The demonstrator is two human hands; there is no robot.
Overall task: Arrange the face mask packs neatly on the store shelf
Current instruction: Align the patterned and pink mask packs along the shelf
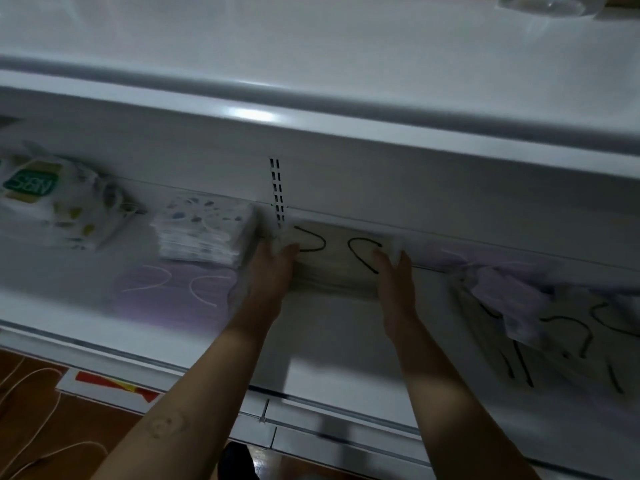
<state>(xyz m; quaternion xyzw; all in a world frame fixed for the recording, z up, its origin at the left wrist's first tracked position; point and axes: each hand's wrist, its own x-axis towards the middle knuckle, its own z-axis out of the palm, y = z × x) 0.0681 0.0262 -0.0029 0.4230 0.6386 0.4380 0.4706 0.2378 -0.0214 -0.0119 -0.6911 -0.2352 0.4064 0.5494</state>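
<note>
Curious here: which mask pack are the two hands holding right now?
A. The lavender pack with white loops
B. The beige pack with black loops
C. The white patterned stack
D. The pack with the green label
B: the left hand and the right hand each hold one end of the beige pack, whose black ear loops show between them, at the back of the shelf.

Centre mask pack [337,268] lies at the back of the shelf [332,334], directly below the slotted upright [277,188]. Left grip [273,271] holds its left end, right grip [394,282] its right end. Stack of mask packs [204,233] just left, flat mask pack [176,292] in front of that. Labelled pack [52,202] far left. Loose heap of packs [554,317] to the right.
</note>
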